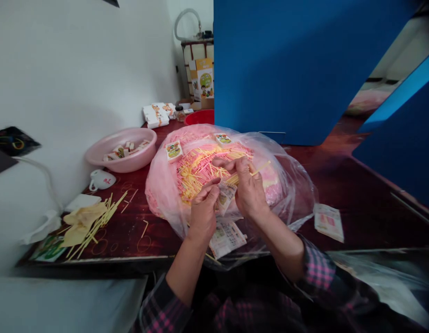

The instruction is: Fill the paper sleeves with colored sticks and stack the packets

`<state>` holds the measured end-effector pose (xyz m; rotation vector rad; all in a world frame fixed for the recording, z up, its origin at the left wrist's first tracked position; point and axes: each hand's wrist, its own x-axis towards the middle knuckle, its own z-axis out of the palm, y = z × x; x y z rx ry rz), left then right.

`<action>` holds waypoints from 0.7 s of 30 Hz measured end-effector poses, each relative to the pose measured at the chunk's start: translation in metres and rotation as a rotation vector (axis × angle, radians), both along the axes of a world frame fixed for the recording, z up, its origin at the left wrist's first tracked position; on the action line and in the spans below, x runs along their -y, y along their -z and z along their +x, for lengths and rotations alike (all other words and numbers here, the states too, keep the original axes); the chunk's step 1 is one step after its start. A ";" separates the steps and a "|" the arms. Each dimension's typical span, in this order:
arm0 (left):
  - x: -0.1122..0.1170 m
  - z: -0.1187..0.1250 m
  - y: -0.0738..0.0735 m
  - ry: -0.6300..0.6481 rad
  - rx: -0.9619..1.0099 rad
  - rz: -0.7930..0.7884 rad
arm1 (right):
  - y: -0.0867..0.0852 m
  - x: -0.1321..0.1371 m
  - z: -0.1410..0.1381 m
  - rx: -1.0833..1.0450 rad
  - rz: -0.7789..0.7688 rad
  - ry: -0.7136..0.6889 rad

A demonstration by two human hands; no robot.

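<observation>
My left hand point(203, 208) is closed in a pinch on a small printed paper packet point(225, 195), held just in front of me. My right hand point(247, 185) is closed round a bundle of thin yellow sticks point(259, 171), their ends touching the packet's top. Both hands hover over a large clear plastic bag point(297, 185) heaped with yellow and pink sticks point(196, 173). Two small printed boxes point(174, 151) lie on top of the heap. A stack of flat printed packets point(228, 238) rests under my wrists at the bag's near edge.
A dark red table point(367, 203) carries a pink basin point(96, 155) holding small boxes, a white cup point(101, 179), loose sticks and yellow scraps point(89, 224) at left, another packet stack point(328, 222) at right. A blue panel point(297, 64) stands behind; a white wall at left.
</observation>
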<state>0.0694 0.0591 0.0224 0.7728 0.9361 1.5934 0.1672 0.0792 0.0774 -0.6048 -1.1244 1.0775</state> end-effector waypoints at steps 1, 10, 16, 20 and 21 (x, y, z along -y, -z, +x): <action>0.000 0.001 -0.001 0.001 -0.001 0.014 | 0.002 0.000 0.001 0.024 -0.001 -0.015; -0.008 0.011 0.007 -0.067 0.036 0.026 | 0.020 -0.019 0.010 0.231 -0.286 -0.237; -0.041 0.006 0.001 -0.163 -0.021 0.002 | 0.015 -0.059 0.000 0.029 -0.289 -0.213; -0.064 -0.010 -0.006 -0.243 -0.101 0.027 | 0.004 -0.088 0.008 0.228 -0.186 -0.129; -0.066 -0.014 -0.007 -0.264 -0.117 0.033 | 0.001 -0.092 0.013 0.313 -0.152 -0.097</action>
